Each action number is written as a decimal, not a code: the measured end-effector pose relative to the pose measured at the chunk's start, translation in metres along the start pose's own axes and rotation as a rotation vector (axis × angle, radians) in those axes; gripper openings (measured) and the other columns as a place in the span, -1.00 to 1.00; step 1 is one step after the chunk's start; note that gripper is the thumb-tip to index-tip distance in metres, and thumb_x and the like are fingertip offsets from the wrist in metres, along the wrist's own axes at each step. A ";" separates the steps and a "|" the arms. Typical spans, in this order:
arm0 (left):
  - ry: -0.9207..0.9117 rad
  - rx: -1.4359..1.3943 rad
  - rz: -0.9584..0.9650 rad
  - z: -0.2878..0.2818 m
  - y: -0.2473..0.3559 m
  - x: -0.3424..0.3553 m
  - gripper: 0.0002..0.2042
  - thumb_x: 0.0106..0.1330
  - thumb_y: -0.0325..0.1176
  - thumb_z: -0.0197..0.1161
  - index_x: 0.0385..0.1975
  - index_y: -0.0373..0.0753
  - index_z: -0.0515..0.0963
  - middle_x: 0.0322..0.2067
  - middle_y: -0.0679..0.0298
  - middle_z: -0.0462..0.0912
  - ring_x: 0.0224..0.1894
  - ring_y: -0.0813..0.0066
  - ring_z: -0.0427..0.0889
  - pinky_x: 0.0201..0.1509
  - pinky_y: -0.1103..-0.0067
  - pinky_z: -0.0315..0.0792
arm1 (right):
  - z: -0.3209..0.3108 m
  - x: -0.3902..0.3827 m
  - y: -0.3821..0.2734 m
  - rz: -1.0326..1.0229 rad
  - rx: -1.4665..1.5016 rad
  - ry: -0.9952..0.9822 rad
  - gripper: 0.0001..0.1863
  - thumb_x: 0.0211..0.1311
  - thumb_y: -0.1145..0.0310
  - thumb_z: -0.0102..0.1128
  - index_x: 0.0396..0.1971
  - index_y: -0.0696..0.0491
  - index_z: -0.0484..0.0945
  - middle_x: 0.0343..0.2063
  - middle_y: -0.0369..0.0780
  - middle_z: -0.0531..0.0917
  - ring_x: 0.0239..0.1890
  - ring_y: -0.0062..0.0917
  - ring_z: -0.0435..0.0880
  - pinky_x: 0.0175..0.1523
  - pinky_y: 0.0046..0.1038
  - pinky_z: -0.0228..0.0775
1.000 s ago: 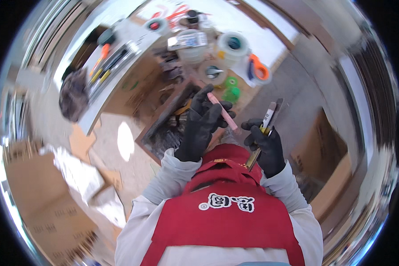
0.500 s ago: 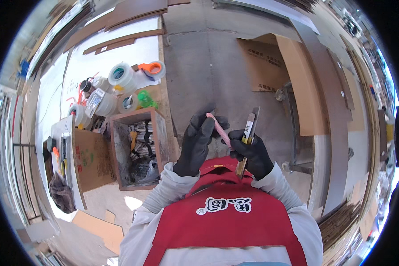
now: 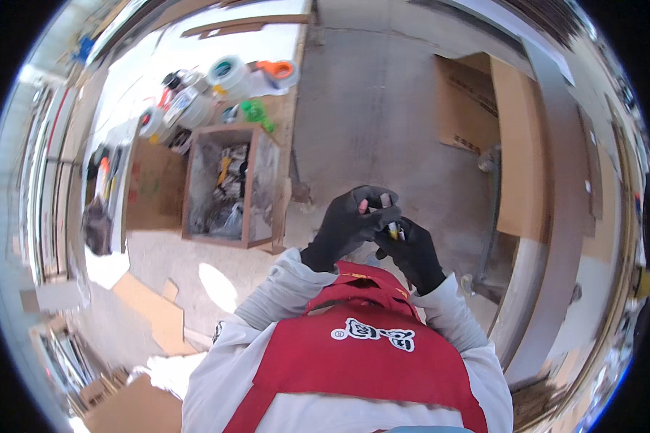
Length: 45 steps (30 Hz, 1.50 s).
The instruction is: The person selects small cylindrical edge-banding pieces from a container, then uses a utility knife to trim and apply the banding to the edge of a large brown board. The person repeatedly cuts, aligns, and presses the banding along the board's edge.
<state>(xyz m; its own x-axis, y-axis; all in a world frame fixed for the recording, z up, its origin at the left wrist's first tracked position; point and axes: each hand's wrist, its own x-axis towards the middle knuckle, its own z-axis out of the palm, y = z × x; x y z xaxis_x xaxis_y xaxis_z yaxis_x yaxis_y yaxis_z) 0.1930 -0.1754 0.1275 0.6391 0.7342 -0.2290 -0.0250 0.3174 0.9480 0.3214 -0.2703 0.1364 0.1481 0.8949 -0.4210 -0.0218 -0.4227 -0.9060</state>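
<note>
Both gloved hands meet in front of my red apron point(image 3: 368, 346). My left hand point(image 3: 347, 225), in a black glove, is closed, fingers curled, around a pink stick point(image 3: 362, 206); only a short piece of it shows. My right hand point(image 3: 414, 254), gloved the same way, is closed just to the right and touches the left fingers. Out of its grip shows part of a slim tool with a yellow section point(image 3: 393, 231). A narrow greyish tip point(image 3: 386, 200) sticks up by the left fingers. The gloves hide most of these pieces, so their exact kinds cannot be told.
A brown open box point(image 3: 256, 234) with loose pieces inside stands to the left. Behind it, a white table point(image 3: 152, 65) bears tape rolls point(image 3: 227, 76), an orange tape dispenser point(image 3: 278, 69) and a green plastic item point(image 3: 256, 114). Cardboard point(image 3: 520, 151) and brown panels point(image 3: 556, 180) lie on the right.
My hands have come together, and the left fingers have folded over the pink stick, which was long and exposed before. The tools in the right hand now show less. The view has shifted.
</note>
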 end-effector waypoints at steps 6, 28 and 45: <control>0.223 -0.096 -0.023 -0.025 -0.020 -0.031 -0.63 0.28 -0.09 0.11 -0.08 -0.24 0.47 -0.42 0.39 0.56 -0.53 0.79 0.38 -0.53 0.76 0.29 | 0.016 0.009 -0.002 0.089 -0.022 -0.057 -0.68 0.09 0.37 0.23 -0.14 0.17 0.53 -0.41 -0.25 0.63 -0.47 -0.62 0.59 -0.34 -0.57 0.43; 0.202 -0.111 0.061 -0.204 0.017 -0.004 -0.70 0.19 -0.40 0.19 -0.07 -0.25 0.43 -0.42 0.31 0.63 -0.64 0.76 0.39 -0.61 0.78 0.24 | 0.136 0.115 -0.065 0.116 0.051 -0.256 -0.55 0.20 0.21 0.08 0.03 0.14 0.40 -0.27 -0.20 0.63 -0.44 -0.63 0.57 -0.52 -0.71 0.18; -1.349 0.642 -0.866 -0.087 -0.090 0.087 -0.61 0.31 0.01 -0.12 -0.15 -0.13 0.49 -0.53 0.40 0.48 -0.57 0.63 0.37 -0.49 0.62 0.26 | -0.046 -0.013 -0.009 -0.343 1.031 0.363 -0.54 0.26 0.13 0.05 0.07 0.05 0.31 -0.39 -0.27 0.55 -0.49 -0.72 0.50 -0.57 -0.80 0.26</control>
<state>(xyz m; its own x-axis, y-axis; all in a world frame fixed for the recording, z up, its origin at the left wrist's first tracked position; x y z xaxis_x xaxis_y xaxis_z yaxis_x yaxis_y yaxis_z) 0.1844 -0.0878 0.0029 0.4511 -0.5944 -0.6657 0.7186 -0.2005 0.6659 0.3648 -0.2846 0.1524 0.5755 0.7755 -0.2597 -0.7009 0.3041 -0.6452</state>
